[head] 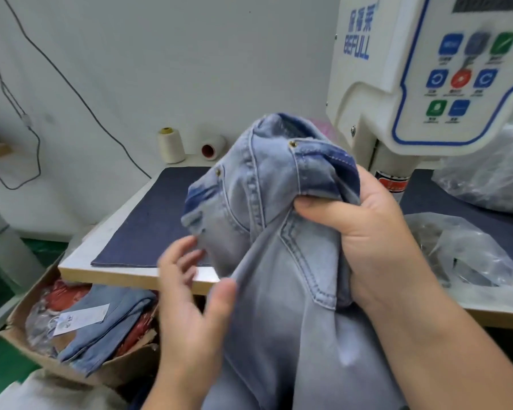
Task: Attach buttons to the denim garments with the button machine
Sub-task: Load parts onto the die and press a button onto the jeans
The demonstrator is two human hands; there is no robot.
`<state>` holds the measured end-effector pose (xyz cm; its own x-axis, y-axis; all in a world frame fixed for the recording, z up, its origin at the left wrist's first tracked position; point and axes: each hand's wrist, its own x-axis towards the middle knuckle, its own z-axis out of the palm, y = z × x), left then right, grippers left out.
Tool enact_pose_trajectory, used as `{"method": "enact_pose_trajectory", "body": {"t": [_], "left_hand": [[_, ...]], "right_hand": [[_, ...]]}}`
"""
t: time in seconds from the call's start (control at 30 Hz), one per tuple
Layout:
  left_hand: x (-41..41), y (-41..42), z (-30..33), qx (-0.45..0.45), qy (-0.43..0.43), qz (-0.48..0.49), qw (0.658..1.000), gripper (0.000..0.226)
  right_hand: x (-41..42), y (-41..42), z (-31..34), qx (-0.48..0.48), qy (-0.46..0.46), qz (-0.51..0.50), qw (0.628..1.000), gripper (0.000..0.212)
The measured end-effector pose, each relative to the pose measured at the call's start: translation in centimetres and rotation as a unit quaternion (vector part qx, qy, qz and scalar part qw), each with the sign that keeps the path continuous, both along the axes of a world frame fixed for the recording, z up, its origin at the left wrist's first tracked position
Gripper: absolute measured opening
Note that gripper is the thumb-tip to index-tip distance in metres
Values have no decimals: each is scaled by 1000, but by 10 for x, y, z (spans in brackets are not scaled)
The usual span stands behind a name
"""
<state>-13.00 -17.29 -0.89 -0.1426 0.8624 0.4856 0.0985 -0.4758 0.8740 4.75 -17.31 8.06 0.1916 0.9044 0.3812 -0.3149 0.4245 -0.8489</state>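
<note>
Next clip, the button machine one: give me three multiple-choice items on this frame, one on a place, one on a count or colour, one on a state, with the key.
1. Where do the two thread cones stand?
A. At the back of the table, by the wall
B. In the cardboard box
C. On top of the machine

2. What colour is the mat on the table?
A. Red
B. Dark blue
C. White

3. How is the right hand engaged?
A. Resting flat on the table
B. Pressing a panel key
C. Gripping bunched denim jeans

Key: 1 A, one cone stands and one lies beyond the mat's far edge. 2 B, the mat is navy. 3 C, thumb and fingers curl round the fabric below the button machine, while the left hand is open beside it.
</note>
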Motion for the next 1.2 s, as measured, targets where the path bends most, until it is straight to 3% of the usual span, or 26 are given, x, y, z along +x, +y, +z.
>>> {"method": "enact_pose_trajectory", "body": {"t": [0.07,0.13,0.33,0.5,0.6,0.73,0.83,0.87,0.93,1.07,1.13,1.2], "left_hand": [[10,-8,-2,-73,59,-105,990,98],[16,-6,-2,-109,78,-117,984,103],[18,12,5,-68,-11,-114,991,39],[-4,48,35,9,-51,29,998,33],[-29,94,80,96,-43,104,989,32],[-50,170,139,57,61,141,986,54],[-32,204,151,93,179,167,965,20],[-22,210,148,109,194,184,957,19],[-7,223,130,71,242,186,950,34],[19,222,71,-133,238,10,962,106],[34,211,42,-136,310,-11,941,108],[48,198,20,-68,403,38,912,84]], "right_hand": [[-7,5,4,9,16,7,1000,48],[-13,14,3,0,40,6,999,50],[-12,31,-13,-65,42,-8,997,54],[-10,14,-25,-94,-229,-18,969,52],[-9,-4,-36,-117,-310,-30,943,52],[2,-21,-52,-182,-342,-22,922,30],[10,-30,-68,-226,-334,-2,915,18],[14,-33,-74,-241,-334,1,911,17],[22,-39,-84,-266,-345,4,900,15],[43,-49,-95,-282,-324,3,903,18],[58,-54,-96,-284,-306,-23,908,17],[79,-60,-94,-283,-309,-79,904,21]]}}
